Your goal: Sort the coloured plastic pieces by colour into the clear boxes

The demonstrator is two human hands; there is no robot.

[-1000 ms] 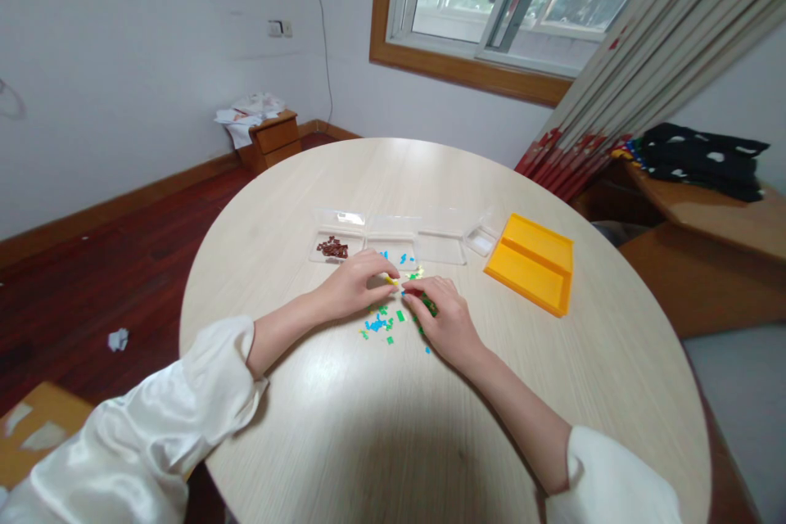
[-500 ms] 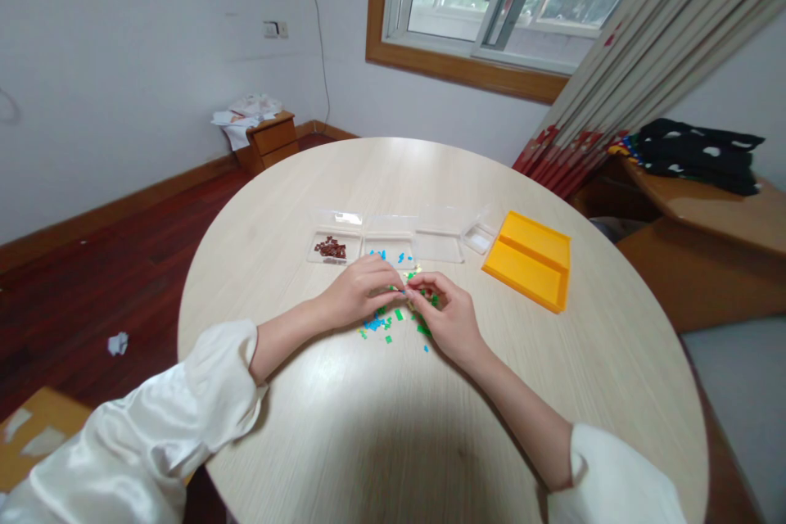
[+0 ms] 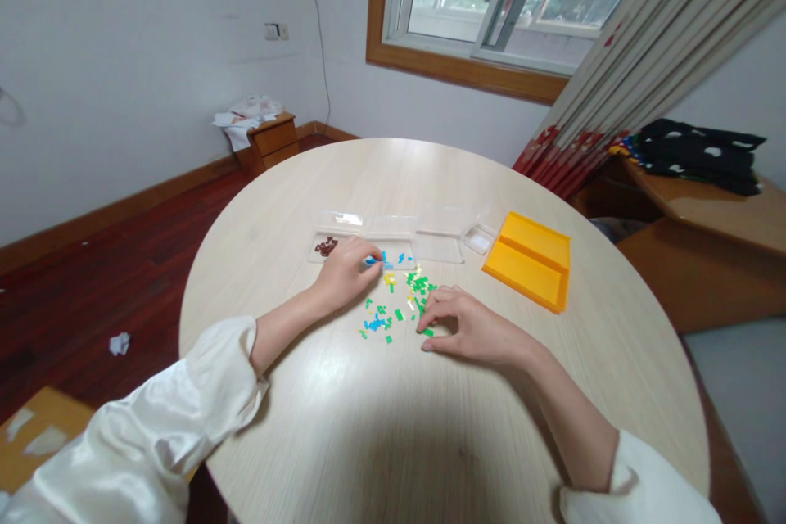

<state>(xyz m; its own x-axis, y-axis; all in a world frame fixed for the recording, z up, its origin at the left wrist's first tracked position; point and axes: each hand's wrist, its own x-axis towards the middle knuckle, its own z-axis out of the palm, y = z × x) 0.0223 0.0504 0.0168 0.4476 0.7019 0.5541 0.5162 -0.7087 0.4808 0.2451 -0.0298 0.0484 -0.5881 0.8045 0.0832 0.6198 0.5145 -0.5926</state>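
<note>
A scatter of tiny green, blue and yellow plastic pieces (image 3: 396,303) lies on the round pale wood table (image 3: 430,426). My left hand (image 3: 344,272) reaches over the clear tray row (image 3: 393,239), pinching a small blue piece (image 3: 372,260) at the tray with blue bits. Just left of it, the neighbouring tray holds dark red pieces (image 3: 325,246). My right hand (image 3: 470,326) rests on the table at the right edge of the scatter, fingers loosely curled, fingertips touching green pieces; nothing is visibly held.
An orange two-compartment tray (image 3: 531,260) lies to the right of the clear trays. Behind are a window, a curtain, a small wooden cabinet (image 3: 270,139) with papers on top, and a low desk at the right with dark cloth (image 3: 700,154).
My hands have parted: the left went up to the clear tray with a blue piece, the right drew back toward me and right, uncovering the scatter.
</note>
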